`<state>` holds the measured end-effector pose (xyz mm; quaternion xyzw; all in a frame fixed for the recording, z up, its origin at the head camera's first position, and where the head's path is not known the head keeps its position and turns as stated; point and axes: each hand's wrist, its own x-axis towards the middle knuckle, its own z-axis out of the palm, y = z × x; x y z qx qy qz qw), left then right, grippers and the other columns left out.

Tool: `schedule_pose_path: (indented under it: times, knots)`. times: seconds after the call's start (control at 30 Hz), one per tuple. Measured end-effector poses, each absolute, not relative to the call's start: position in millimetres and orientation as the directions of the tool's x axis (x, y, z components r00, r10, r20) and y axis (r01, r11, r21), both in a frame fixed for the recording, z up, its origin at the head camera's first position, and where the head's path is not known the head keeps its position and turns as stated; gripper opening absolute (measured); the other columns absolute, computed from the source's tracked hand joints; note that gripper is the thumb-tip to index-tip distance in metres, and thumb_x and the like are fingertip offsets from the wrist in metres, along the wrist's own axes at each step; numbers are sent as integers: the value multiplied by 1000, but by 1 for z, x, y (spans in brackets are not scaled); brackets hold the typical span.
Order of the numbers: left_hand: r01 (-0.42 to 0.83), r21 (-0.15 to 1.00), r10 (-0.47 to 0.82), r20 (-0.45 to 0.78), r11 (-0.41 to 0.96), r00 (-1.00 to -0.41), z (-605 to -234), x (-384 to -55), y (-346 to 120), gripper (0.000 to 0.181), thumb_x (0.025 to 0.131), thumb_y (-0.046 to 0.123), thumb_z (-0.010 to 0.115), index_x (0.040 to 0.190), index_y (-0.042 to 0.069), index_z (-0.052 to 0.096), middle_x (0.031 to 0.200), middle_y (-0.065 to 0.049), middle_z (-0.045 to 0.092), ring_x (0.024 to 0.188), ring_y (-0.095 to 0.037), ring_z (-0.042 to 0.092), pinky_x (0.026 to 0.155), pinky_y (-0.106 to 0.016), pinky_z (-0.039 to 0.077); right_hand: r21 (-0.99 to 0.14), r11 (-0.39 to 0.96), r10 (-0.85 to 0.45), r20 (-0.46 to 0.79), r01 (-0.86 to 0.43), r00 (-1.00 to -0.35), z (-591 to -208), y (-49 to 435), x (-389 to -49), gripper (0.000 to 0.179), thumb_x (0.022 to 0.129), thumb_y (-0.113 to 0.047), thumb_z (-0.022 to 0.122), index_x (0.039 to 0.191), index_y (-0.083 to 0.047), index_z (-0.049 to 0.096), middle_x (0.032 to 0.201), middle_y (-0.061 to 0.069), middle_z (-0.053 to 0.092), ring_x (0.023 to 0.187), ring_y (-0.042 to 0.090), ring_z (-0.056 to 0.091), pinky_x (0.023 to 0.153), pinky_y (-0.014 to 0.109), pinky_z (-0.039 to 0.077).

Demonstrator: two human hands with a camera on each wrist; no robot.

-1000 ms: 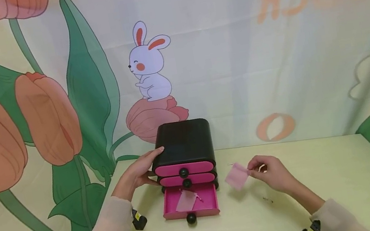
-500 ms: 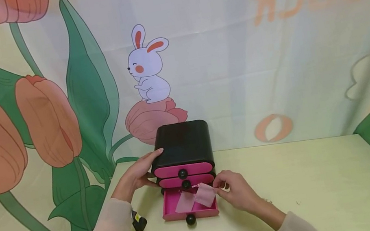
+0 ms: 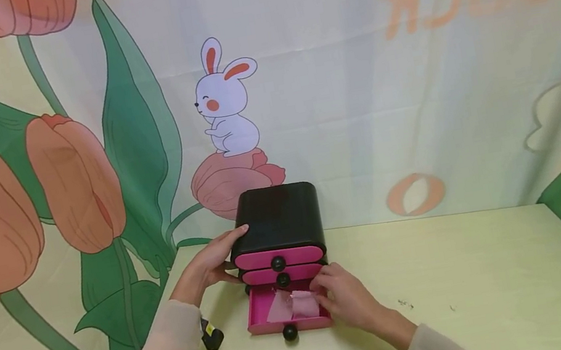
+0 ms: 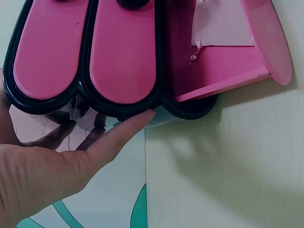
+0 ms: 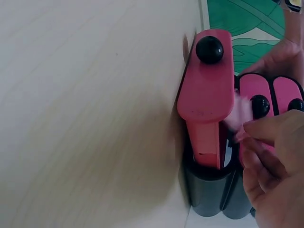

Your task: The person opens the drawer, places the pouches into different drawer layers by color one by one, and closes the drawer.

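Note:
A black drawer box [image 3: 279,216] with pink fronts stands on the table, its lowest drawer [image 3: 259,307] pulled out. My left hand [image 3: 211,262] rests against the box's left side, fingers spread along the wall in the left wrist view [image 4: 57,166]. Over the open drawer's right side, my right hand [image 3: 347,298] pinches a small pale pink drawstring pouch [image 3: 305,304] between thumb and fingers. The right wrist view shows this pouch [image 5: 240,114] blurred. A second pale pink pouch [image 3: 279,306] lies in the drawer, its cord visible in the left wrist view.
Tiny dark items [image 3: 406,303], too small to identify, lie on the pale table [image 3: 488,263] right of the right forearm. The two upper drawers [image 3: 258,260] are closed, each with a black knob. A printed curtain [image 3: 334,96] hangs behind the table.
My right hand has carried the pouch leftward from above the table into the space of the open drawer, lowering it beside the other pouch. My left hand has stayed on the box.

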<state>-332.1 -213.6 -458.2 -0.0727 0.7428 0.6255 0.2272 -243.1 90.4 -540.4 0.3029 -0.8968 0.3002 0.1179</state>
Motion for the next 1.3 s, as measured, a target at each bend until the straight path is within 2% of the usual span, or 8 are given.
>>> schedule_pose_path:
  times: [0.1, 0.17, 0.33, 0.43, 0.7, 0.9, 1.07, 1.3]
  knots:
    - [-392, 896, 179, -429, 209, -886, -459, -331, -213, 100, 96, 70, 63, 168, 14, 23, 162, -23, 37, 140, -59, 45, 96, -75, 49, -470, 636, -453, 414, -612, -790, -535, 85, -235, 28, 88, -11, 87, 114, -9, 77, 114, 1, 68, 106, 17, 59, 92, 35, 58]
    - [-392, 896, 179, -429, 209, -885, -459, -331, -214, 99, 96, 70, 63, 168, 14, 23, 163, -22, 37, 140, -59, 45, 95, -75, 50, -559, 578, -444, 396, -595, -804, -531, 79, -226, 30, 89, -10, 86, 117, -7, 76, 113, 2, 69, 103, 18, 62, 88, 36, 60]
    - [-400, 893, 180, -436, 204, -882, -458, -333, -213, 98, 96, 70, 63, 168, 16, 24, 163, -21, 37, 141, -57, 45, 98, -76, 48, -827, 395, -466, 195, -400, -863, -537, 60, -198, 7, 96, -20, 81, 96, -13, 79, 85, -6, 71, 74, 8, 64, 66, 26, 57]
    - [-397, 893, 183, -435, 210, -882, -457, -332, -212, 99, 96, 70, 63, 168, 15, 23, 163, -22, 37, 141, -58, 44, 98, -76, 48, -904, 369, -464, 21, -215, -885, -550, 52, -185, 19, 97, -30, 80, 87, -14, 79, 72, -4, 70, 59, 6, 62, 53, 21, 50]
    - [-395, 893, 173, -434, 217, -884, -456, -330, -211, 98, 96, 69, 63, 168, 15, 24, 161, -23, 39, 140, -58, 45, 97, -75, 50, -949, 309, -335, -166, 58, -927, -573, 38, -180, 27, 98, -28, 79, 85, -5, 76, 72, 9, 72, 45, 11, 59, 43, 20, 41]
    - [-391, 894, 172, -430, 217, -886, -459, -332, -209, 98, 95, 71, 64, 167, 16, 27, 159, -22, 42, 139, -57, 47, 93, -72, 54, -968, 238, -224, -128, 73, -966, -575, 32, -203, 27, 96, -28, 80, 88, -2, 76, 67, 11, 72, 46, 12, 64, 39, 22, 44]
    - [-384, 899, 175, -422, 211, -890, -461, -331, -205, 96, 96, 70, 64, 166, 16, 28, 159, -21, 43, 140, -57, 46, 90, -70, 56, -981, 174, -190, -119, 86, -975, -576, 33, -228, 22, 96, -19, 80, 95, 2, 74, 76, 16, 75, 51, 14, 67, 42, 24, 47]
    - [-392, 895, 173, -429, 210, -887, -464, -327, -204, 101, 94, 71, 66, 168, 15, 26, 158, -24, 44, 142, -57, 45, 98, -74, 49, -977, 192, -208, -137, 97, -968, -584, 39, -240, 22, 97, -18, 79, 101, 3, 72, 82, 16, 76, 53, 14, 67, 43, 23, 47]
